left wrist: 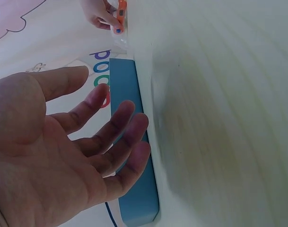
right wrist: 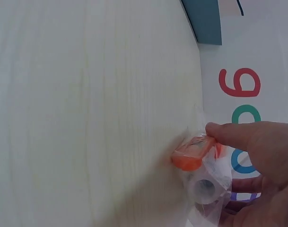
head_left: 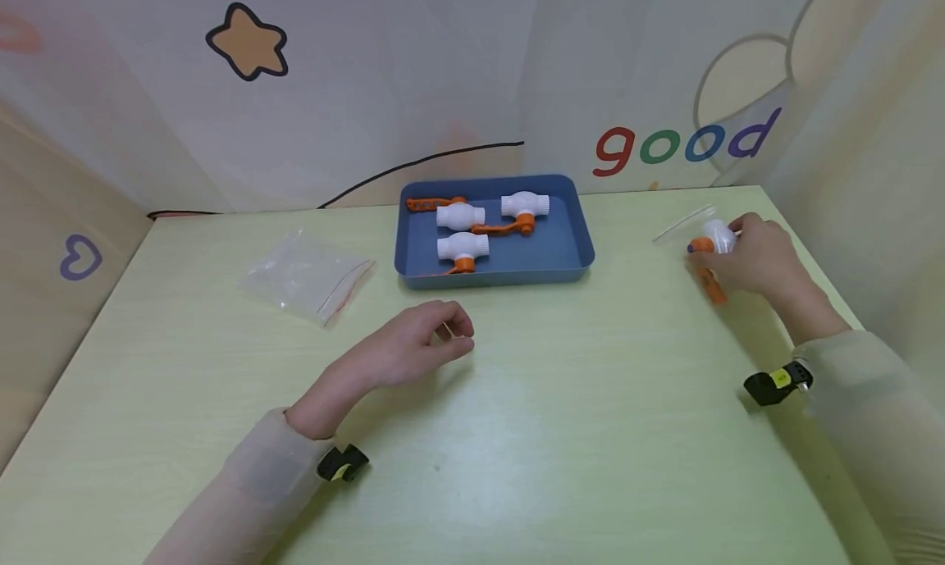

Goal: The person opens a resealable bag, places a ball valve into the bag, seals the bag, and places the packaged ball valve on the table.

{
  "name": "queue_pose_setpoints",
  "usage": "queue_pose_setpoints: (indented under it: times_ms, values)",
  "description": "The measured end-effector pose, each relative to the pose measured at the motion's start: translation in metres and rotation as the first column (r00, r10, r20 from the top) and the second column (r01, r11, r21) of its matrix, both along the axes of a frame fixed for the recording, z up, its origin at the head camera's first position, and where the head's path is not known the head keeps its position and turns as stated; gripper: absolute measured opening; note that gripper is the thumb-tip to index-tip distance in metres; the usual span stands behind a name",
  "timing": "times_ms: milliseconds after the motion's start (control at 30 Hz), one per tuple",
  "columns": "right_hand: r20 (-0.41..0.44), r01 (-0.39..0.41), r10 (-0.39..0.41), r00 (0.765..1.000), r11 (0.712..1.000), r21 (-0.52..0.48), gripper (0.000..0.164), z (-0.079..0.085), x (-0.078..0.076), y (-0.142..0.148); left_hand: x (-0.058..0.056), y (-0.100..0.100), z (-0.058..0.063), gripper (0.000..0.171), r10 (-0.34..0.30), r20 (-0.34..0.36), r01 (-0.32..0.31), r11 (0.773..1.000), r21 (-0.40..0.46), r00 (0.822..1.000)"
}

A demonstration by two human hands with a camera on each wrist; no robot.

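Observation:
At the table's right side my right hand [head_left: 760, 257] grips a white ball valve [head_left: 719, 235] with an orange lever, enclosed in a clear zip bag [right wrist: 224, 165]. The right wrist view shows the thumb on the orange part and the valve's round opening facing the camera. My left hand [head_left: 402, 344] hovers over the table in front of the blue tray [head_left: 557, 241], fingers loosely bent, holding nothing. Inside the tray lie three more white valves with orange levers: one at left [head_left: 461, 215], one at right [head_left: 525, 204], one in front [head_left: 463, 246].
A flat clear zip bag [head_left: 306, 274] with a red seal line lies left of the tray. Behind the table hangs a printed curtain [head_left: 443, 73], which also runs along both sides. The pale table [head_left: 517, 434] extends toward me.

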State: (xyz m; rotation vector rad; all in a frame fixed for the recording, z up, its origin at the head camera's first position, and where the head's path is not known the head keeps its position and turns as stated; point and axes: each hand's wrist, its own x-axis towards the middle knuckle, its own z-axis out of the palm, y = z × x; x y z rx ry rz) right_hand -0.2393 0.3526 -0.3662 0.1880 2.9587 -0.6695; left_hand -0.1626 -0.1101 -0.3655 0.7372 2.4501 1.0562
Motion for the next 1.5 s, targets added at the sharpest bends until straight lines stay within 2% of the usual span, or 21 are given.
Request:
queue_pose_setpoints:
  times_ms: [333,533,667,767,1033,1267,1500]
  values:
    - [0.004,0.001,-0.001,1.000,0.999,0.042,0.092,0.000,0.000,0.008,0.001,-0.001,0.002,0.014,-0.034,0.024,0.034,0.999,-0.016,0.999]
    - [-0.021,-0.089,0.091,0.996,0.993,0.080,0.097,0.006,0.006,-0.005,0.002,-0.001,0.004,0.015,-0.043,0.033,0.044,0.999,-0.024,0.999]
    - [-0.074,-0.141,0.146,0.986,0.987,0.074,0.091,0.011,0.013,-0.023,0.003,-0.001,0.004,0.015,-0.045,0.035,0.046,0.998,-0.031,0.998]
    - [-0.083,-0.175,0.180,0.980,0.983,0.064,0.088,0.013,0.018,-0.037,0.002,-0.002,0.003,0.015,-0.048,0.029,0.049,0.998,-0.036,0.998]
    - [-0.074,-0.329,0.336,0.939,0.940,0.088,0.067,0.016,0.036,-0.074,0.001,-0.002,0.001,0.015,-0.044,0.020,0.045,0.998,-0.046,0.999]
    - [-0.037,-0.382,0.384,0.923,0.923,0.045,0.058,0.020,0.052,-0.099,0.000,-0.005,0.002,0.016,-0.035,0.010,0.036,0.998,-0.046,0.999]
    - [-0.035,-0.430,0.430,0.902,0.903,0.007,0.045,0.020,0.064,-0.115,-0.002,-0.008,0.004,0.016,-0.010,-0.003,0.010,0.999,-0.040,1.000]
